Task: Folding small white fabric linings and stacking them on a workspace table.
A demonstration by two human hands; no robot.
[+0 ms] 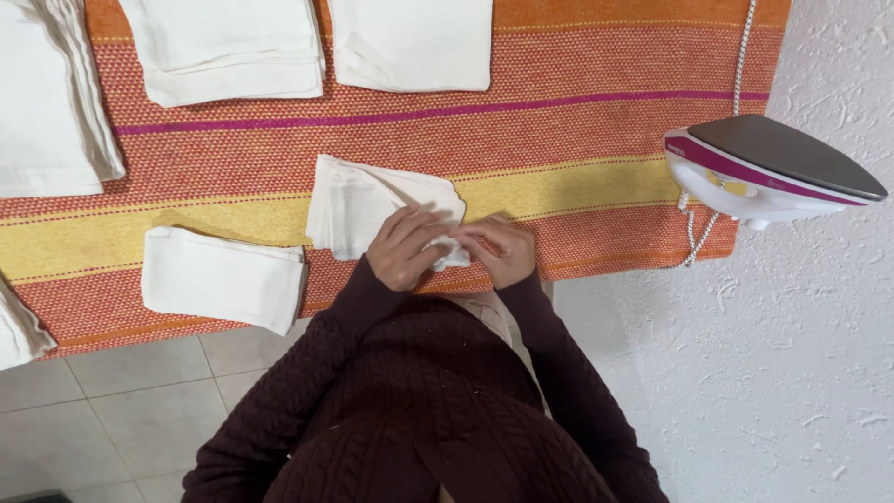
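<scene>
While both hands meet at the near edge of the tabletop (596, 140), which is covered w/ an orange, yellow and magenta striped woven cloth, they work on one white folded fabric napkin (358, 205). Left hand (406, 248) has fingers curled over the napkin's near right corner, pinching the fabric; right hand (501, 250) sits just beside it, fingers bent onto the same corner, grasping it too. Rest of the napkin lies flat on the yellow stripe, spreading up and to the left from the hands. Dark maroon cable-knit sleeves (307, 373) cover both arms.

Near left of the hands, a second white folded cloth rectangle (223, 278) lies flat, apart from the held one. At the far edge: a stack of white folded cloths (228, 47) and another white folded square (414, 42) beside it, not touching. Far left, a larger white folded pile (47, 102); one more white piece (17, 331) pokes in at the left edge lower down.

Right end of the tabletop: a white and magenta electric iron (773, 168) stands on its heel, grey soleplate showing, overhanging the edge, w/ its braided white cord (740, 56) running up and away. White textured wall at right, pale floor tiles (102, 410) below left.
</scene>
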